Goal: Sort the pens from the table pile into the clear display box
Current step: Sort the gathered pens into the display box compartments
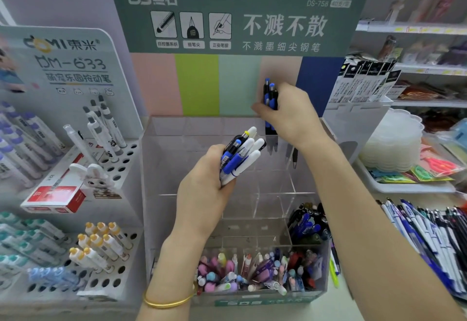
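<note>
Clear display box [161, 164] dead centre, backed by green header card [341, 40]; front row crammed with pastel pens [222, 270], dark blue ones [307, 223] in a right-side cell. Table pile [434, 234] of pens off right, beside the box. Left hand [202, 189] curled tight round mixed bundle [240, 155] of blue, white and black pens, above the box middle. Right hand [293, 116] pinching a few blue-black pens [270, 97] upright, tips down in back-right cell. Gold bangle [165, 301] on left wrist.
</note>
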Tool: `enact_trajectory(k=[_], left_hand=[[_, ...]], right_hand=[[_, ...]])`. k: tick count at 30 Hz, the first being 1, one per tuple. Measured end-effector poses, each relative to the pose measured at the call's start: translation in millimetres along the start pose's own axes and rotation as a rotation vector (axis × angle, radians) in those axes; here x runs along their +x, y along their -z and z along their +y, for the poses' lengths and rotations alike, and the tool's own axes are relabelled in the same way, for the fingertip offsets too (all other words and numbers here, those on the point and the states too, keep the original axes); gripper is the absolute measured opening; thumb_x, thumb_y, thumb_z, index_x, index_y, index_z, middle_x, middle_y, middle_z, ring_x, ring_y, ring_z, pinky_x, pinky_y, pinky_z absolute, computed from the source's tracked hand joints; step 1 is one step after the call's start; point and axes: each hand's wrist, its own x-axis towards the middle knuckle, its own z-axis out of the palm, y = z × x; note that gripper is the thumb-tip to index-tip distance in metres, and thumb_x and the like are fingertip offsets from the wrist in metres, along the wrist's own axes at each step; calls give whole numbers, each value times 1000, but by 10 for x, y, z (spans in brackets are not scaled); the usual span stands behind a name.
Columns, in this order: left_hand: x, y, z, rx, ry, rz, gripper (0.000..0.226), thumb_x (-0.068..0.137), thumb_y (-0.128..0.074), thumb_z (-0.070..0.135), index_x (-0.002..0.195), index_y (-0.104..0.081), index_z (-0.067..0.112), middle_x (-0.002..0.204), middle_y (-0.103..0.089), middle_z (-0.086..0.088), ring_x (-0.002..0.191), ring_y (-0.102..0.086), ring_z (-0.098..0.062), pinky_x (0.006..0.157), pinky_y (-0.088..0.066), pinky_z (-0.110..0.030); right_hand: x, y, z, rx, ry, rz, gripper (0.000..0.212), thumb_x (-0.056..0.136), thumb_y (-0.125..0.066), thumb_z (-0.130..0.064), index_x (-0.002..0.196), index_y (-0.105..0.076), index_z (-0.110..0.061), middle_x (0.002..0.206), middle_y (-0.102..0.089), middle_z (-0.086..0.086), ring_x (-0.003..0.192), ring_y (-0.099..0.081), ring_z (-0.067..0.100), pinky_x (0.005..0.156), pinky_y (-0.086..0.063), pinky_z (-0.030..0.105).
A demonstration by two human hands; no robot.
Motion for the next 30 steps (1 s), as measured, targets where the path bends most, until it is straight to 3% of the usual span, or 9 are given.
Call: enact_trajectory(k=[3,5,10,14,17,21,25,28,30], left_hand=[[-13,-30,-13,11,-13,14,32,87,-67,19,106,-47,35,85,-60,10,71,-52,-14,63,-47,-34],[-13,-35,-9,12,-19,37,36,86,-68,16,104,-45,37,86,-61,9,72,-51,-15,62,-47,-33],[-8,-10,38,-34,-9,39,41,86,-67,14,101,-42,43,84,-60,10,74,-49,-12,61,-43,-22],[-15,-14,41,-119,56,0,36,88,-66,21,91,-40,46,83,-58,15,73,-50,-10,62,-43,-21],[-23,-23,45,-274,144,-23,28,88,-68,20,93,-46,37,76,-55,25,67,-48,-5,60,-42,-16],[-14,-1,91,-531,263,-83,25,89,-66,16,99,-50,31,67,-56,11,58,-55,-12,56,-51,-25],[-19,36,111,-762,315,-158,20,85,-66,14,98,-51,17,65,-57,-2,54,-56,-15,55,-51,-27],[-14,25,119,-804,294,-151,23,83,-67,14,99,-50,14,64,-53,-7,53,-52,-17,53,-48,-30],[-4,0,123,-733,276,-106,22,88,-64,6,101,-50,17,62,-53,-7,52,-50,-19,51,-47,-30]], right_hand=[[-43,-24,-15,-91,-13,-27,33,85,-68,-17,90,-36,-9,73,-47,1,76,-46,30,66,-42,37],[-68,-44,-30,-137,-25,-35,38,85,-69,-19,94,-33,-9,84,-52,7,78,-48,31,69,-45,40],[-48,-89,-41,-84,-47,-67,37,83,-70,-17,100,-39,-6,96,-58,12,85,-53,30,70,-46,38],[-80,-105,-22,3,-64,-58,37,81,-71,-13,94,-36,-9,79,-50,-5,77,-47,21,56,-31,30],[-160,-80,-3,43,-28,10,36,81,-72,-13,96,-41,-7,78,-49,-6,82,-51,24,62,-40,30],[-301,-50,-7,110,79,138,36,82,-71,-11,111,-52,-5,104,-55,2,96,-55,19,83,-46,30],[-455,10,-84,183,178,278,21,84,-65,-3,103,-61,-11,94,-61,2,81,-58,13,76,-51,26],[-577,86,-231,524,131,79,14,87,-66,-9,100,-65,-16,84,-62,3,66,-60,13,56,-52,24],[-649,83,-318,620,118,-118,29,82,-73,-25,109,-63,-21,85,-57,0,64,-58,9,52,-49,21]])
